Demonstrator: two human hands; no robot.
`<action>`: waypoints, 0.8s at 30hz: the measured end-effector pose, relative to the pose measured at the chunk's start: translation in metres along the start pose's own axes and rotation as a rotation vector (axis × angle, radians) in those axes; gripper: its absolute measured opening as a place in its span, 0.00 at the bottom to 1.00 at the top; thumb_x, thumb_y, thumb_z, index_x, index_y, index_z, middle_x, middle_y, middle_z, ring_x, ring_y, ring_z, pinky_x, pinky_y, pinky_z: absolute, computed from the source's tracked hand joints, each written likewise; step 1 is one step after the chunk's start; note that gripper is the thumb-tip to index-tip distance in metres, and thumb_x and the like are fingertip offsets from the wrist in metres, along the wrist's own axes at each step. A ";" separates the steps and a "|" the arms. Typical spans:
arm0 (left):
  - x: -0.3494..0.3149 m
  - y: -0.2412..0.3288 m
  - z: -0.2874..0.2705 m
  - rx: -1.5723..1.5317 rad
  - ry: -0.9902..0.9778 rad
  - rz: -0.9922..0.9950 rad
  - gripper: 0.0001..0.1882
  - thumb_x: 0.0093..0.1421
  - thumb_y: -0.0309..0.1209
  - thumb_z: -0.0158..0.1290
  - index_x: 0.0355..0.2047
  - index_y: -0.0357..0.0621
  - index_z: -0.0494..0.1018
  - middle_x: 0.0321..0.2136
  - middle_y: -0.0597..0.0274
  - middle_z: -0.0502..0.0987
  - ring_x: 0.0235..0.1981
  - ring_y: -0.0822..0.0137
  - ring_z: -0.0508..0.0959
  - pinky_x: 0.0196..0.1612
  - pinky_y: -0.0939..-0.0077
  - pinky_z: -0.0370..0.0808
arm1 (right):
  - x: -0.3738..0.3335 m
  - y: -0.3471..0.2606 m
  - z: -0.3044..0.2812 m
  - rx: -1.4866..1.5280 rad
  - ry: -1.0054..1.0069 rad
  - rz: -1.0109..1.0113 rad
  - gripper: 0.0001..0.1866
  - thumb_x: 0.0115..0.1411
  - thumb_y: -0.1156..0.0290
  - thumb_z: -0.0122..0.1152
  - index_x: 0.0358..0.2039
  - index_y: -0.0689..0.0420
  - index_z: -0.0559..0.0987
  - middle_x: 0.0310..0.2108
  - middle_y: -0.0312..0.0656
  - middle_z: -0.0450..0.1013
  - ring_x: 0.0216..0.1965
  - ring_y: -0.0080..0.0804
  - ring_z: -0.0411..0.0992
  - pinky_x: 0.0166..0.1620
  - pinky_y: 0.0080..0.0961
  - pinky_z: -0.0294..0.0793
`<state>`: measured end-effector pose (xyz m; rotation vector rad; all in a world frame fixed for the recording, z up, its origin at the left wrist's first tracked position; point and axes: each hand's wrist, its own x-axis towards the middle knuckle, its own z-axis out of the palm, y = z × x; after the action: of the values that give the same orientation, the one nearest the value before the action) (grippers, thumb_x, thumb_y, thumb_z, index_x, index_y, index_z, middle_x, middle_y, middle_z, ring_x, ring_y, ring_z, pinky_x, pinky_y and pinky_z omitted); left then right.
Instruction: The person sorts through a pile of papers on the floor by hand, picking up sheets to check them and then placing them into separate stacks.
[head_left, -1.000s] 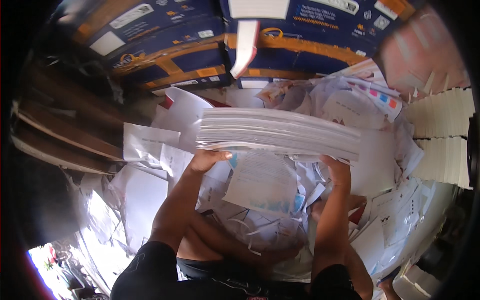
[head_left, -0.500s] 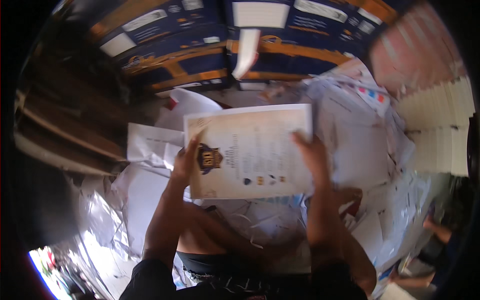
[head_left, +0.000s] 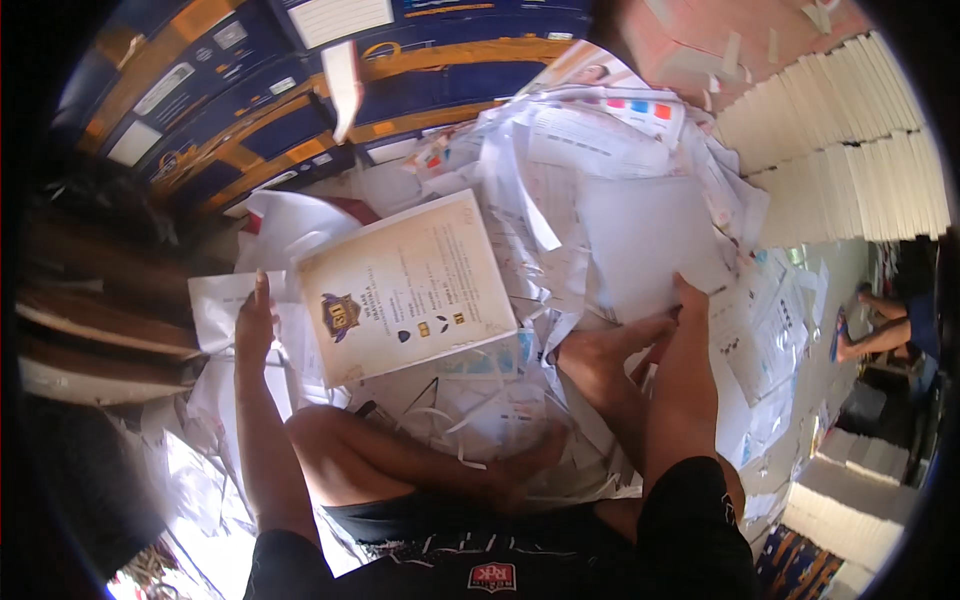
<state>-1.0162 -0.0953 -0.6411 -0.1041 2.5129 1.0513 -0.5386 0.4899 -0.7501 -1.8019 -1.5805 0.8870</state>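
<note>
In front of my crossed legs lies a cream-covered stack of paper (head_left: 420,260) with a purple and gold badge, tilted on the heap, with neither hand on it. At its left, my left hand (head_left: 257,325) pinches a folded white sheet (head_left: 222,300), thumb uppermost. To the right, my right hand (head_left: 690,300) grips the near right corner of a plain white sheet or thin stack of paper (head_left: 645,240); most of its fingers are hidden underneath.
Loose paper (head_left: 580,140) is heaped around me. Dark blue boxes (head_left: 430,85) stand behind, with a pinkish wrapped bundle (head_left: 730,45) and stacked book blocks (head_left: 840,150) at the right. Brown curved boards (head_left: 110,340) are at the left. Another person's legs (head_left: 880,325) show far right.
Both hands have let go of the cream-covered stack, which now lies on the heap. My left hand has moved left to a white sheet, my right hand to the white paper. The view has turned right.
</note>
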 end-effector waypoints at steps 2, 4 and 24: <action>-0.021 0.026 -0.009 0.101 0.084 0.189 0.37 0.63 0.58 0.47 0.56 0.36 0.69 0.43 0.43 0.79 0.45 0.50 0.80 0.46 0.64 0.75 | 0.043 0.027 -0.042 -0.332 -0.080 0.204 0.33 0.56 0.49 0.62 0.51 0.66 0.76 0.50 0.54 0.74 0.50 0.45 0.73 0.52 0.39 0.71; -0.053 0.025 -0.052 0.356 0.289 0.266 0.31 0.64 0.51 0.49 0.58 0.40 0.68 0.46 0.42 0.78 0.50 0.46 0.77 0.49 0.62 0.74 | -0.014 -0.008 -0.012 -0.652 0.050 0.014 0.26 0.62 0.54 0.56 0.47 0.66 0.78 0.43 0.56 0.77 0.42 0.54 0.76 0.47 0.41 0.74; -0.304 0.081 -0.023 -0.521 -0.559 0.492 0.20 0.66 0.26 0.51 0.57 0.34 0.66 0.47 0.54 0.76 0.50 0.71 0.73 0.53 0.76 0.69 | -0.417 -0.302 -0.071 0.071 -0.556 -1.520 0.19 0.54 0.70 0.66 0.48 0.54 0.79 0.37 0.40 0.74 0.36 0.38 0.72 0.42 0.35 0.69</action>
<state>-0.7647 -0.0804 -0.4512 0.6032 1.7484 1.6354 -0.6983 0.1170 -0.4259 0.0763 -2.4644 0.5829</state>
